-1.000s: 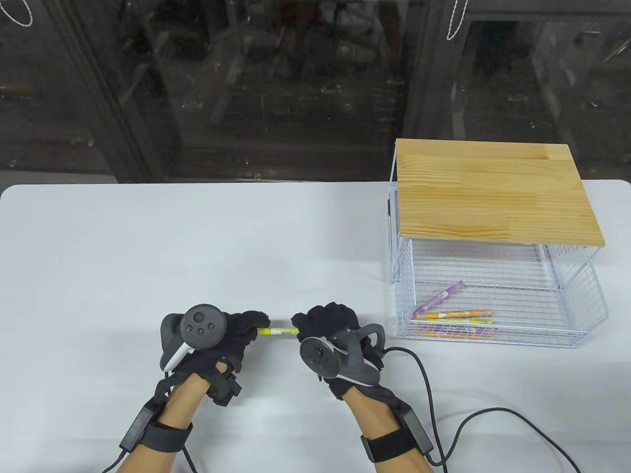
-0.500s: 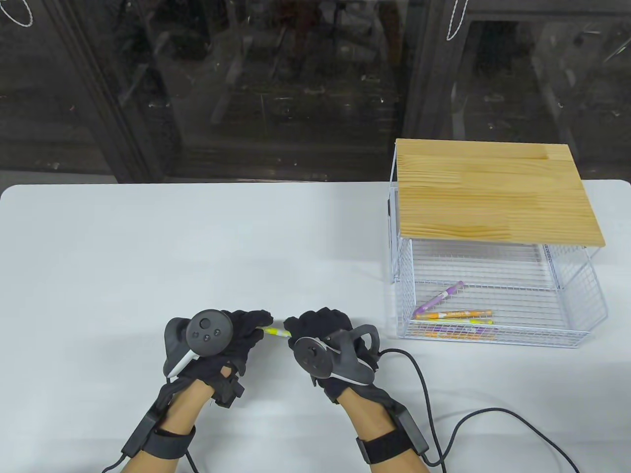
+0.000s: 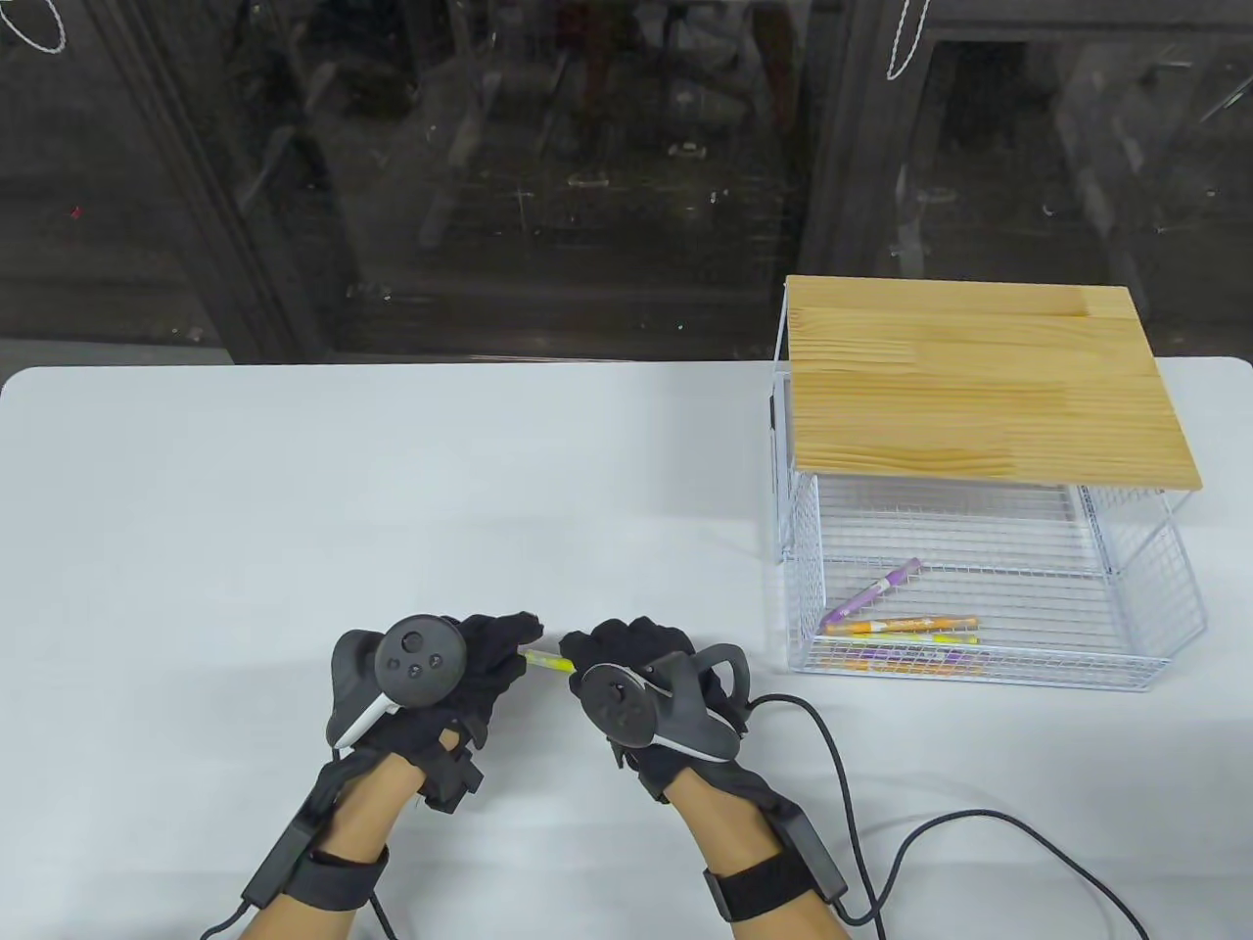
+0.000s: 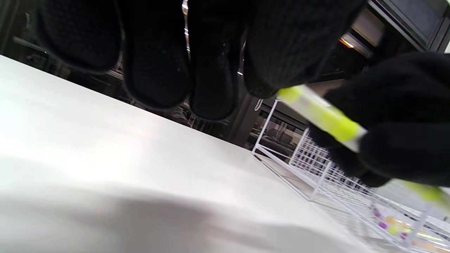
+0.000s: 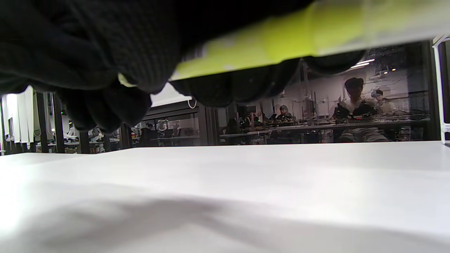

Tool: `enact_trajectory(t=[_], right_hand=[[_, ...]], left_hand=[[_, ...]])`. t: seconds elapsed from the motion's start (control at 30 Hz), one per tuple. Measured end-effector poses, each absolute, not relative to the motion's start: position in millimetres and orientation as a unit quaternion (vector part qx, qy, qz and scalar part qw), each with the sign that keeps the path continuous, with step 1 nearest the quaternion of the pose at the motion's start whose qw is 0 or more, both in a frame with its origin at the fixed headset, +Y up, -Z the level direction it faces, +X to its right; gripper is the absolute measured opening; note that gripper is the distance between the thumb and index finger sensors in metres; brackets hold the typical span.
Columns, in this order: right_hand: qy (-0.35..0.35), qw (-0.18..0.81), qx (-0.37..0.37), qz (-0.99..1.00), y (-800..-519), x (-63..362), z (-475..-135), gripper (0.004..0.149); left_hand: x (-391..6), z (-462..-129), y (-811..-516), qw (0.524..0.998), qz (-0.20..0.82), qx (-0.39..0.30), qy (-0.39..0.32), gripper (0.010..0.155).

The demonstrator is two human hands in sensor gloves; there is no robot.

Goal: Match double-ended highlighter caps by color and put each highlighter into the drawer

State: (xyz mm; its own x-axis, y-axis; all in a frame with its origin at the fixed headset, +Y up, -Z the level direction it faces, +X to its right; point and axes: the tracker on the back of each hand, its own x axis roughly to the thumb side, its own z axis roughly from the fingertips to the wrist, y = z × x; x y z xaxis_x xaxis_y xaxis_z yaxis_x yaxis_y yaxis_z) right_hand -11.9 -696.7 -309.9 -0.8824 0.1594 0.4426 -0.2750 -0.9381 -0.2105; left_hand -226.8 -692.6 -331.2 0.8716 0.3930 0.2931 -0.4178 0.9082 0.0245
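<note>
Left hand: gloved, tracker on its back, fingers curled round one end of the yellow highlighter, above the near part of the table.
Right hand: gloved, tracker on its back, grasping the other end of the same highlighter; a black cable trails from its wrist across the table.
Yellow highlighter: held between both hands, clear of the table surface, only a short middle stretch visible in the table view.
Drawer: white wire basket, pulled out from under a wooden top, at the table's right side, well apart from the hands.
Drawer contents: purple highlighter lying at a slant; orange highlighter and another yellow one near the front wall.
</note>
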Motion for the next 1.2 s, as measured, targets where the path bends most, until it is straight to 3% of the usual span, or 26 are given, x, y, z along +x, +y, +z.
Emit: enact_trajectory(t=[0.4, 0.9, 1.2], right_hand=[[-0.187, 0.133, 0.179, 0.957, -669, 15, -306, 0.048], [-0.274, 0.142, 0.09, 0.947, -620, 78, -289, 0.046], [-0.286, 0.139, 0.021, 0.948, -613, 120, -289, 0.045]], left_hand=[[-256, -342, -695, 0.974, 0.208, 0.054, -0.078, 0.051], [-262, -343, -693, 0.97, 0.223, 0.066, -0.071, 0.049], [-262, -342, -692, 0.97, 0.222, 0.063, -0.072, 0.048]])
